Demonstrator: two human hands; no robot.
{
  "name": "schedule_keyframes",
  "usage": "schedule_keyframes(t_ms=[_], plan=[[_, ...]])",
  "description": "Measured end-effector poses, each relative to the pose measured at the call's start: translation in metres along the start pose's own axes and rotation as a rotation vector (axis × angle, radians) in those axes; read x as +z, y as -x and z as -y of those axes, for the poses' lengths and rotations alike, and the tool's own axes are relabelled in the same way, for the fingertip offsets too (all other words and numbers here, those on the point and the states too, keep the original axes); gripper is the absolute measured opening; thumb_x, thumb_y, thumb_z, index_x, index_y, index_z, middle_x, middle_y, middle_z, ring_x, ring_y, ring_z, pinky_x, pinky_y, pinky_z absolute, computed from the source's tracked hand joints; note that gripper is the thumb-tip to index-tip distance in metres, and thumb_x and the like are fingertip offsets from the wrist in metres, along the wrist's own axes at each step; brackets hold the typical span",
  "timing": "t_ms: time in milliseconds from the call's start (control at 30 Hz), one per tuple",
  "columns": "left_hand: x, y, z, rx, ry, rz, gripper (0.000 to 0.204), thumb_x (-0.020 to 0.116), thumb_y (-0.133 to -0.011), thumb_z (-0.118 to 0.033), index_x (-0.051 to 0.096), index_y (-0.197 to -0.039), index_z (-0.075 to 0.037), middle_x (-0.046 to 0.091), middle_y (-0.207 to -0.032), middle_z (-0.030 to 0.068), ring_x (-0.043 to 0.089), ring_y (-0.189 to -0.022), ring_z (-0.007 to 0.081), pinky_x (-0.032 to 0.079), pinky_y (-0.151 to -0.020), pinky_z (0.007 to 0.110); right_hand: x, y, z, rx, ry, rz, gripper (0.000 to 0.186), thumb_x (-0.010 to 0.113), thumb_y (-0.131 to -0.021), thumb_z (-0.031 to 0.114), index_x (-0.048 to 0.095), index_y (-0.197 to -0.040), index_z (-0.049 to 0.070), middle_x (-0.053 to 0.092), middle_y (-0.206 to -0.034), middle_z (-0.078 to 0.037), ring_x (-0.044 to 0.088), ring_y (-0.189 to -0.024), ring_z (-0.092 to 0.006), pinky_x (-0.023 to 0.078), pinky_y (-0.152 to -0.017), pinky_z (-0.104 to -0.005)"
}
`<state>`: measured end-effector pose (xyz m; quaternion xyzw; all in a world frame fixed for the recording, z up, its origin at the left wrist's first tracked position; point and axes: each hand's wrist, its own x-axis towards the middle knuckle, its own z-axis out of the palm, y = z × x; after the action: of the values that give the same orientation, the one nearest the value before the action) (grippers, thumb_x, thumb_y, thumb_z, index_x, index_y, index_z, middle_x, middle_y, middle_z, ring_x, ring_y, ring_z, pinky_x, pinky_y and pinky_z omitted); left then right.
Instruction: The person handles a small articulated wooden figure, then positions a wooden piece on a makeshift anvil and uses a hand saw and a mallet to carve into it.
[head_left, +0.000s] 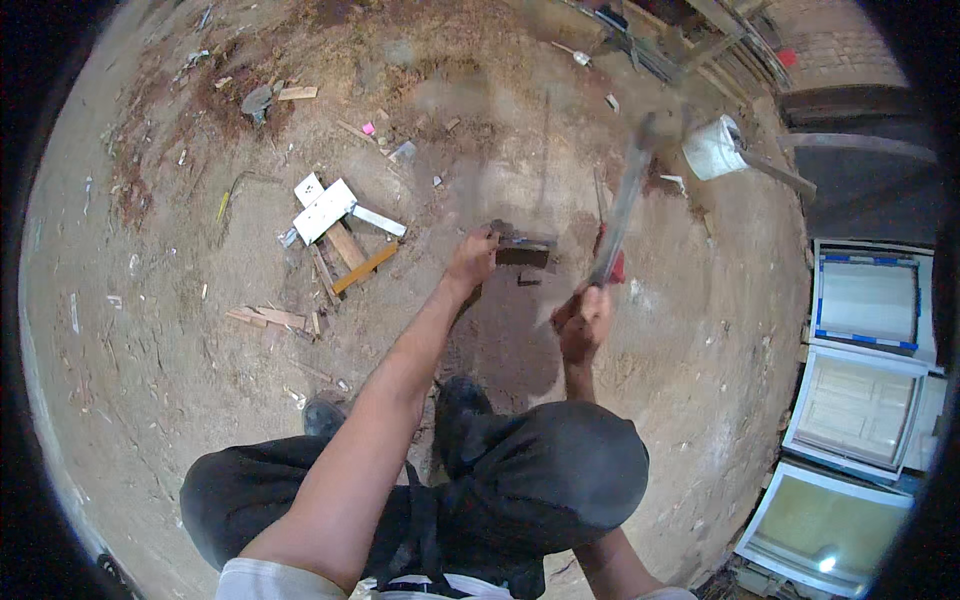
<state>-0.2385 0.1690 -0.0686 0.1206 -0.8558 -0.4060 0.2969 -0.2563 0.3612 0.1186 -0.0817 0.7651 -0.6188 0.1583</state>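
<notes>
My left hand [472, 258] pinches the end of a short dark metal piece [525, 250] held low near the dirt ground, in front of my boots. My right hand [582, 322] is closed round the handle of a long tool [622, 210], which looks like a hammer; it is raised, motion-blurred, with its dark head toward the upper right. A red object [617, 267] lies behind the handle, too hidden to name. My bent knees in dark trousers frame both forearms.
White boards with wooden pieces [322, 210] lie at the left, among scattered scraps [270, 315]. A white bucket [710, 150] stands at the upper right beside planks [795, 175]. Framed panels [860, 400] line the right edge; stacked timber [720, 50] is at the top right.
</notes>
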Motion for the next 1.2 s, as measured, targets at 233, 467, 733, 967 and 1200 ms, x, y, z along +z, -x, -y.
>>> schedule_keyframes(t_ms=[233, 467, 733, 967, 1200], plan=[[0.000, -0.014, -0.015, -0.146, 0.166, 0.137, 0.015, 0.058, -0.076, -0.003, 0.059, -0.091, -0.002, 0.058, -0.086, 0.0167, 0.060, -0.081, 0.0364, 0.050, -0.067, 0.043, -0.010, -0.006, -0.105, -0.325, 0.713, 0.010, 0.028, 0.044, -0.095, 0.029, 0.051, -0.091, 0.003, 0.051, -0.061, -0.013, 0.051, -0.052, -0.0259, 0.042, -0.051, -0.0374], [-0.001, 0.001, 0.004, -0.032, 0.003, -0.002, 0.010, 0.058, -0.077, -0.006, 0.060, -0.087, -0.003, 0.060, -0.088, 0.0165, 0.060, -0.083, 0.0341, 0.050, -0.070, 0.042, 0.021, 0.003, -0.062, -0.077, 0.775, 0.052, 0.035, 0.049, -0.095, 0.030, 0.055, -0.078, 0.000, 0.053, -0.060, -0.015, 0.054, -0.056, -0.0278, 0.041, -0.054, -0.0410], [-0.007, -0.013, -0.015, -0.047, -0.020, 0.026, 0.008, 0.056, -0.080, -0.008, 0.059, -0.083, -0.002, 0.060, -0.084, 0.0183, 0.061, -0.073, 0.0376, 0.049, -0.062, 0.046, 0.012, -0.005, 0.010, -0.215, 0.235, -0.104, 0.031, 0.041, -0.097, 0.031, 0.052, -0.082, 0.006, 0.044, -0.057, 0.002, 0.042, -0.048, -0.0088, 0.035, -0.044, -0.0263], [-0.003, -0.026, -0.028, -0.073, 0.000, 0.078, 0.008, 0.054, -0.081, -0.008, 0.057, -0.085, -0.001, 0.059, -0.084, 0.0183, 0.060, -0.073, 0.0385, 0.049, -0.061, 0.045, -0.001, -0.018, -0.062, -0.346, 0.286, -0.100, 0.026, 0.044, -0.095, 0.031, 0.053, -0.090, 0.006, 0.048, -0.060, -0.002, 0.046, -0.048, -0.0149, 0.037, -0.045, -0.0297], [-0.003, -0.012, -0.032, -0.040, -0.068, 0.069, 0.013, 0.055, -0.081, -0.008, 0.059, -0.092, -0.003, 0.060, -0.086, 0.0185, 0.060, -0.070, 0.0380, 0.048, -0.059, 0.046, 0.004, -0.020, -0.094, -0.119, 0.912, 0.095, 0.035, 0.044, -0.096, 0.033, 0.055, -0.086, 0.002, 0.055, -0.060, -0.016, 0.056, -0.051, -0.0305, 0.042, -0.048, -0.0407]])
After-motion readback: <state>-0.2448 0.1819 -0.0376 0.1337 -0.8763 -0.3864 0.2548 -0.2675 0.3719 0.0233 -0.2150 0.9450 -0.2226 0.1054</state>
